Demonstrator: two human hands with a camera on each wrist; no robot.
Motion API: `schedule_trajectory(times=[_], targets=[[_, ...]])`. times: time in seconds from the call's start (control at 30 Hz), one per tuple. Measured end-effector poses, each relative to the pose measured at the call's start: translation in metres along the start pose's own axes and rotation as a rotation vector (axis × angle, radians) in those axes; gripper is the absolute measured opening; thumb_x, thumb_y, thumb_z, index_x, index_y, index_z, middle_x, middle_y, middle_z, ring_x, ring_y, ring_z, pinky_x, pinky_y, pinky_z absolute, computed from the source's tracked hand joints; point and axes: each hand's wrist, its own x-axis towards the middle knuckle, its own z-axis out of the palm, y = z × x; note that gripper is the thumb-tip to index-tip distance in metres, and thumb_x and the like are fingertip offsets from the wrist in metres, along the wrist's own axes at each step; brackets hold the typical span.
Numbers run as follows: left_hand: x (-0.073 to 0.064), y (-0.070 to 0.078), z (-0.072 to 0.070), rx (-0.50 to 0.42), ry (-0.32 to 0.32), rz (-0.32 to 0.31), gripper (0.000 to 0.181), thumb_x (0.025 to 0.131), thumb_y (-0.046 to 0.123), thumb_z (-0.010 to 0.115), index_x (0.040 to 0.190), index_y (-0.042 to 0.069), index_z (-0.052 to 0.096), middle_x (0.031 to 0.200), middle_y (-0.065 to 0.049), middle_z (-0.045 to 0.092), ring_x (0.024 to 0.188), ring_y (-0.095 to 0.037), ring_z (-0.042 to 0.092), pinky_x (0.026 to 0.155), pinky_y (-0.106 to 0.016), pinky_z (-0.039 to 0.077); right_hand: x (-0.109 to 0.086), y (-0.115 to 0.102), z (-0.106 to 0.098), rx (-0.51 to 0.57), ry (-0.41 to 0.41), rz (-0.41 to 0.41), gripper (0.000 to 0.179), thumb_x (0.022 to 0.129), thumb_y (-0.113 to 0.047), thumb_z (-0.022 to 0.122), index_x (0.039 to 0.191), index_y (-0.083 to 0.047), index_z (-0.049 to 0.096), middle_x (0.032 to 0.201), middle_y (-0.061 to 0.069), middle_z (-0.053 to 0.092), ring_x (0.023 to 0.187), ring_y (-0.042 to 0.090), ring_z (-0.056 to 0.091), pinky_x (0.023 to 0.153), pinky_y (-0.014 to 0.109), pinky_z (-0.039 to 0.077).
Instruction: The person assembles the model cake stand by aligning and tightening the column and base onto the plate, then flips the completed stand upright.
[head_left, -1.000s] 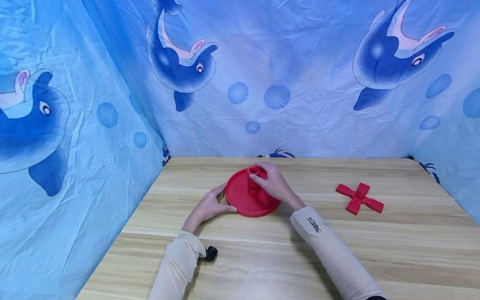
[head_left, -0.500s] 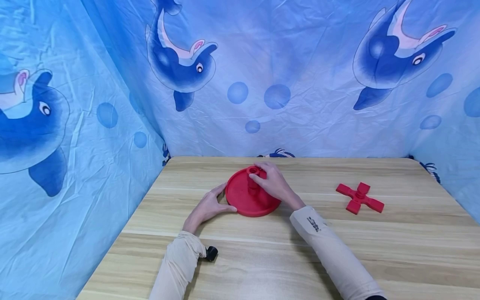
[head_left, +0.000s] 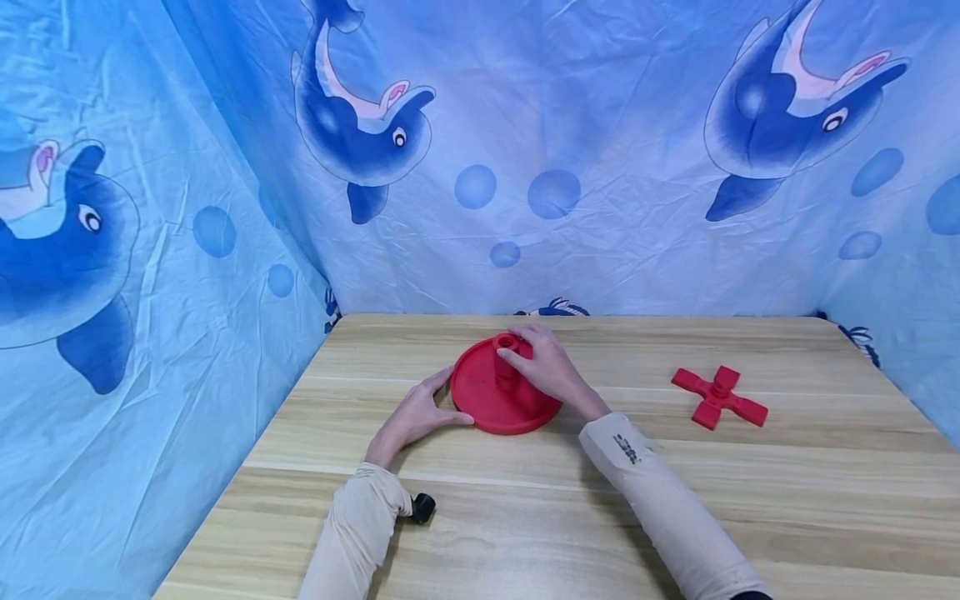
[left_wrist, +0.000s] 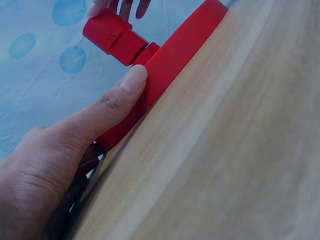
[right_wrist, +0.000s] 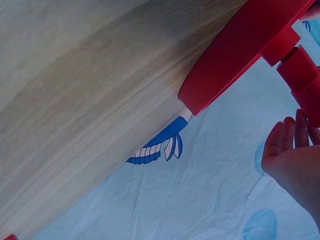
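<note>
A round, shallow red tray-like base with a raised rim lies on the table in the head view. From its middle rises a red hollow post. My left hand holds the base's left side, thumb against the front of the rim and fingers round the far side. The left wrist view shows the number 35 on the post and a narrower neck between it and the base. With thumb and fingers, my right hand grips the top of the post from the right. The right palm hides part of the base.
A red cross-shaped piece with a raised centre lies apart on the right of the wooden table. Blue dolphin-print cloth hangs behind the table and along both sides. A black wrist-camera piece sticks out from the left sleeve.
</note>
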Motion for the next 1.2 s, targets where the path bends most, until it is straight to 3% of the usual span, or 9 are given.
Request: schedule_trajectory(times=[1.2], targets=[[-0.0003,-0.0021,0.0011,-0.007,-0.002,-0.008,0.108,0.074,0.054,0.091,0.162,0.018,0.039,0.160,-0.004,0.044,0.147,-0.027,0.038,0.118,-0.051,0.035,-0.0001,0.0035,0.0004,0.017,-0.015,0.001,0.053,0.098,-0.020,0.074,0.146,-0.005,0.058,0.140,0.015,0.057,0.131,0.033,0.050,0.093,0.050,0.058]])
